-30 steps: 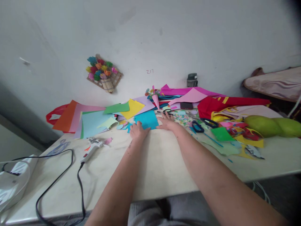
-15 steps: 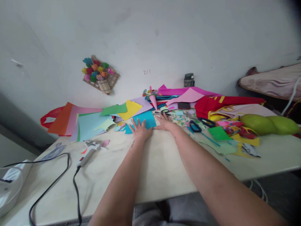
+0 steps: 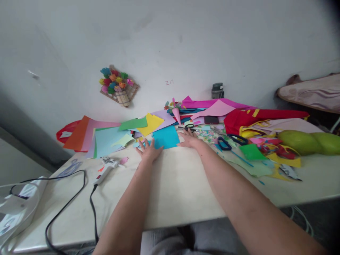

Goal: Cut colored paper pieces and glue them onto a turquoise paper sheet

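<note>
A blue sheet of paper (image 3: 168, 137) lies flat on the table between my two hands. My left hand (image 3: 149, 150) rests at its left edge with the fingers spread. At its right edge lies my right hand (image 3: 189, 139), fingers also apart, close to a pair of black-handled scissors (image 3: 189, 126). A yellow sheet (image 3: 152, 124) and a green sheet (image 3: 133, 123) lie just behind the blue one. Small paper scraps (image 3: 205, 133) are scattered to the right of my right hand.
A glue gun (image 3: 105, 171) with a black cord lies at left, near a white power strip (image 3: 23, 205). Large blue-handled scissors (image 3: 224, 143), a red cloth (image 3: 239, 120) and a green lobed object (image 3: 297, 141) are at right. A bottle (image 3: 217, 91) stands by the wall.
My left hand has slid left off the blue sheet to its left edge, showing more of the sheet. My right hand stays at the right edge. The view has shifted slightly.
</note>
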Tool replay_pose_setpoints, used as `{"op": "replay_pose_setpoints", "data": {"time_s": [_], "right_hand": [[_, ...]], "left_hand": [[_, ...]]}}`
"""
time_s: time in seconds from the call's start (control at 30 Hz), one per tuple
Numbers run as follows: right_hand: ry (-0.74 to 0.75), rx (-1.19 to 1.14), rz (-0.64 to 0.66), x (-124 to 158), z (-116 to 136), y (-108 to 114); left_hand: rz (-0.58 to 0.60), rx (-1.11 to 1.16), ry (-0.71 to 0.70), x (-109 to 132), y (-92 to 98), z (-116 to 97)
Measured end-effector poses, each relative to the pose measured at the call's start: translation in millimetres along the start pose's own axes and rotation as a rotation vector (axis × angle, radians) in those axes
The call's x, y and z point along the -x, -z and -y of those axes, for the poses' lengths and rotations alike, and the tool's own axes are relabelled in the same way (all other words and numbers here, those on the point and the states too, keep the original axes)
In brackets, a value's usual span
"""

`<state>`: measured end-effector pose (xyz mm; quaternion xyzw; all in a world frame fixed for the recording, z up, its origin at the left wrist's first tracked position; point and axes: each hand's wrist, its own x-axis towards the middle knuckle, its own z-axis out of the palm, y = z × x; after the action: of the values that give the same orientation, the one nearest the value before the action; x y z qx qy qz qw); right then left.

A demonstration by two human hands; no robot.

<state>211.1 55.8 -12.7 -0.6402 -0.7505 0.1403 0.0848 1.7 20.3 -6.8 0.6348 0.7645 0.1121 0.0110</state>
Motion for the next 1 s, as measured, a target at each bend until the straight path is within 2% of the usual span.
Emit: {"op": "replay_pose_setpoints", "data": {"time_s": [0.23,0.33,0.43,0.5,0.57,0.7,0.83,1.0], "right_hand": [[0.029,0.053,-0.023,2.1,-1.4,2.5],[0.061,0.120,-0.093,6.7,3.6,8.0],[0.171,0.165,-0.218,10.8,16.8,10.0],[0.298,0.133,-0.274,12.3,30.1,6.5],[0.393,0.057,-0.260,12.7,44.1,-0.7],[0.433,-0.019,-0.212,10.6,62.6,-17.8],[0.425,-0.057,-0.244,6.5,64.9,-26.8],[0.408,-0.121,-0.251,4.9,63.9,-29.0]], "left_hand": [[-0.075,0.065,0.009,4.7,2.0,22.7],[-0.073,0.094,-0.009,4.6,2.4,26.9],[-0.058,0.119,-0.032,4.4,3.0,28.1],[-0.051,0.135,-0.042,4.4,3.0,27.7],[-0.046,0.149,-0.046,4.5,2.2,26.3],[-0.033,0.168,-0.080,4.6,-0.8,20.5],[0.001,0.199,-0.095,4.3,2.1,17.8],[0.051,0.263,-0.011,5.3,15.7,32.9]]}}
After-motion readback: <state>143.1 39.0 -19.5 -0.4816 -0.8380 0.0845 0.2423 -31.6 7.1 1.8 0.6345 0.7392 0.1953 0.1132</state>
